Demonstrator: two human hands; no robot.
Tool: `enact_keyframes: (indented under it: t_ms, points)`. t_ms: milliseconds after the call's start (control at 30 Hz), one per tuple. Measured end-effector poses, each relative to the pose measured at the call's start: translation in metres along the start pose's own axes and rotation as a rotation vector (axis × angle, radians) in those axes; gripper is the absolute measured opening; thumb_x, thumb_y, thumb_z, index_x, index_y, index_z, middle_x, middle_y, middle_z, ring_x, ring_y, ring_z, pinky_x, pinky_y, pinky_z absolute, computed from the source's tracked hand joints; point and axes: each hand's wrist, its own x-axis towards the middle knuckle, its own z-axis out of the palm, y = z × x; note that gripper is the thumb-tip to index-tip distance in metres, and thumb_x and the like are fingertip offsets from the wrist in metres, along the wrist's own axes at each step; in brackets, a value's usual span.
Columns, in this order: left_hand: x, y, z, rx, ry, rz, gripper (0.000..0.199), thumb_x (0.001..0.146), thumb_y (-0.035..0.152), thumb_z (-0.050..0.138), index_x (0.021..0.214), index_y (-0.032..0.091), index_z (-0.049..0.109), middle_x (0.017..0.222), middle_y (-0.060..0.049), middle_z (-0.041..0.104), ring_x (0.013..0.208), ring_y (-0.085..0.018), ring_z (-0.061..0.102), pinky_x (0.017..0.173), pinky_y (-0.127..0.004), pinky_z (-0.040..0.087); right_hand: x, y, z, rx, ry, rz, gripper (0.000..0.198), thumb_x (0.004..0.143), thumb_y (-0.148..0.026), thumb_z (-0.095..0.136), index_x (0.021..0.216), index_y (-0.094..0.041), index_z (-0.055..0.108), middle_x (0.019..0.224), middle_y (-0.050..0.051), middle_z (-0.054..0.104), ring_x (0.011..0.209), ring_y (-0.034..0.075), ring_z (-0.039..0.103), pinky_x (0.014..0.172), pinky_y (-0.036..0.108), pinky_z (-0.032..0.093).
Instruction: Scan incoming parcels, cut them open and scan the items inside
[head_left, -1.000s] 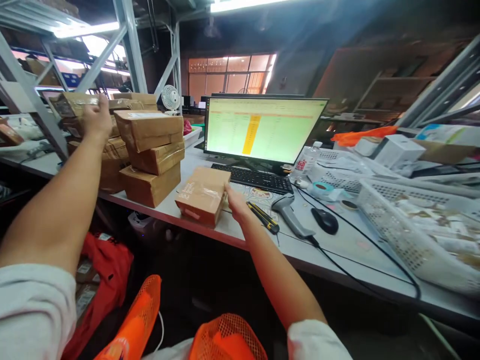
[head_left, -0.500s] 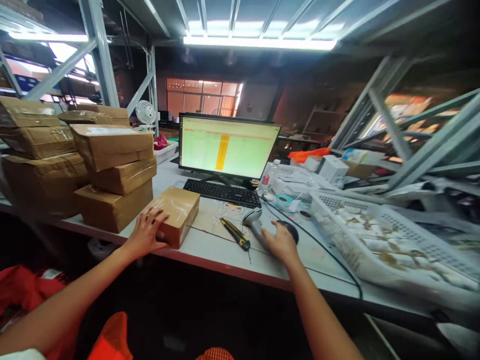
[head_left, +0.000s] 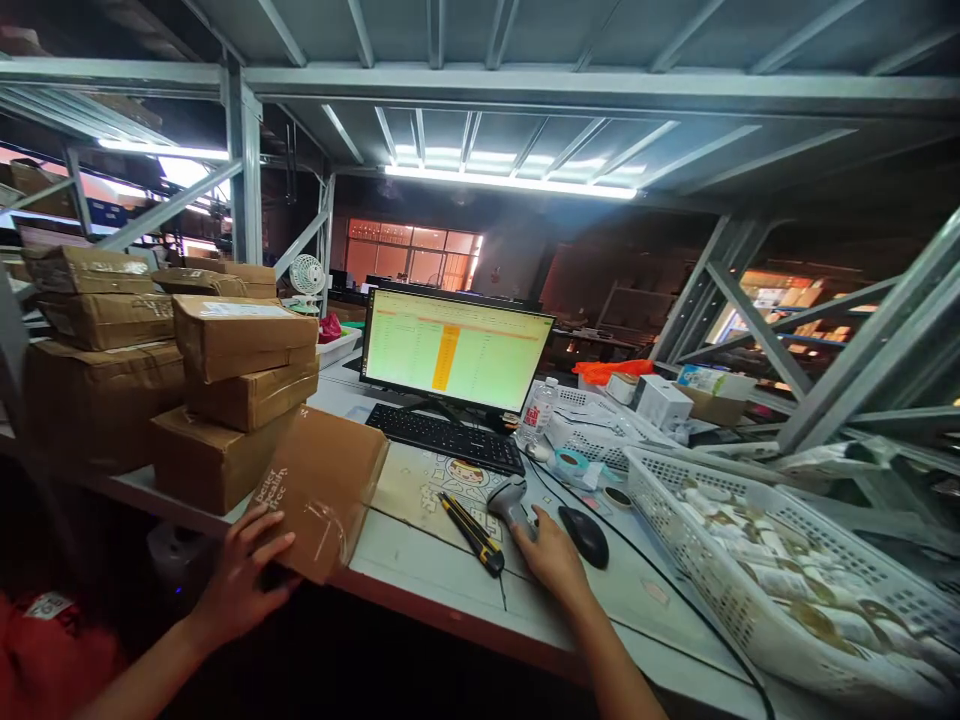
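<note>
My left hand [head_left: 251,575] grips the lower left edge of a brown cardboard box [head_left: 326,490], fingers on its printed face. This box is tilted at the table's front edge, with white lettering and a strip of clear tape showing. My right hand [head_left: 553,560] is closed around the handle of a grey barcode scanner [head_left: 511,500], which lies on the table. Just right of that hand sits a black mouse [head_left: 583,536], untouched. A black and yellow utility knife [head_left: 472,534] rests between the box and the scanner.
Stacked cardboard boxes [head_left: 244,340] stand at the left. A monitor [head_left: 454,345] and a keyboard [head_left: 442,436] are behind the work area. At right are a white basket [head_left: 675,540] of small rolled items, a water bottle [head_left: 537,412] and a black cable [head_left: 660,560].
The box has gone from lying flat to tilted, its printed face turned toward me by my left hand. My right hand has closed around the scanner handle, clear of the mouse. The view has tipped upward.
</note>
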Motion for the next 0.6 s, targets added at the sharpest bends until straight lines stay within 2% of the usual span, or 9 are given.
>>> enact_keyframes:
  t_ms: [133, 200, 267, 400, 500, 600]
  points:
    - [-0.010, -0.008, 0.004, 0.059, 0.062, -0.110, 0.061, 0.089, 0.020, 0.076, 0.143, 0.035, 0.052, 0.161, -0.011, 0.039, 0.155, -0.038, 0.029, 0.120, -0.064, 0.036, 0.001, 0.001, 0.002, -0.015, 0.003, -0.010, 0.069, 0.100, -0.045, 0.048, 0.152, 0.001, 0.046, 0.146, 0.026, 0.058, 0.130, 0.037, 0.060, 0.109, 0.044, 0.046]
    - [-0.002, -0.016, 0.007, 0.020, 0.015, -0.156, 0.059, 0.095, 0.019, 0.067, 0.147, 0.039, 0.050, 0.168, -0.008, 0.031, 0.158, -0.036, 0.024, 0.121, -0.063, 0.036, 0.000, 0.003, 0.003, 0.003, 0.018, -0.013, 0.068, 0.100, -0.046, 0.048, 0.151, -0.002, 0.049, 0.141, 0.024, 0.062, 0.128, 0.036, 0.062, 0.107, 0.043, 0.047]
    - [0.012, -0.024, 0.010, -0.075, -0.069, -0.199, 0.056, 0.099, 0.021, 0.060, 0.151, 0.040, 0.048, 0.170, -0.006, 0.029, 0.157, -0.033, 0.028, 0.121, -0.058, 0.040, -0.002, 0.005, 0.004, 0.022, 0.033, -0.009, 0.067, 0.100, -0.048, 0.048, 0.150, -0.004, 0.051, 0.137, 0.022, 0.065, 0.127, 0.034, 0.063, 0.106, 0.041, 0.048]
    - [0.043, -0.031, 0.018, -0.263, -0.155, -0.272, 0.044, 0.098, 0.040, 0.065, 0.141, 0.035, 0.061, 0.167, -0.007, 0.036, 0.152, -0.034, 0.038, 0.119, -0.054, 0.044, -0.003, 0.004, 0.005, 0.007, 0.040, -0.020, 0.065, 0.101, -0.048, 0.048, 0.148, -0.004, 0.052, 0.137, 0.022, 0.065, 0.126, 0.034, 0.064, 0.105, 0.041, 0.048]
    - [0.063, -0.027, 0.028, -0.369, -0.126, -0.328, 0.041, 0.094, 0.054, 0.067, 0.125, 0.028, 0.071, 0.160, -0.012, 0.044, 0.147, -0.034, 0.046, 0.117, -0.054, 0.046, -0.001, 0.001, 0.003, -0.045, 0.013, -0.022, 0.064, 0.101, -0.046, 0.050, 0.149, -0.004, 0.052, 0.138, 0.023, 0.065, 0.126, 0.034, 0.063, 0.105, 0.041, 0.048]
    - [0.073, -0.020, 0.040, -0.443, -0.037, -0.379, 0.042, 0.094, 0.062, 0.062, 0.108, 0.025, 0.075, 0.137, -0.013, 0.061, 0.129, -0.030, 0.061, 0.109, -0.048, 0.052, 0.000, -0.006, 0.000, -0.092, -0.022, -0.035, 0.064, 0.101, -0.042, 0.051, 0.151, -0.001, 0.049, 0.138, 0.025, 0.064, 0.126, 0.035, 0.063, 0.105, 0.041, 0.047]
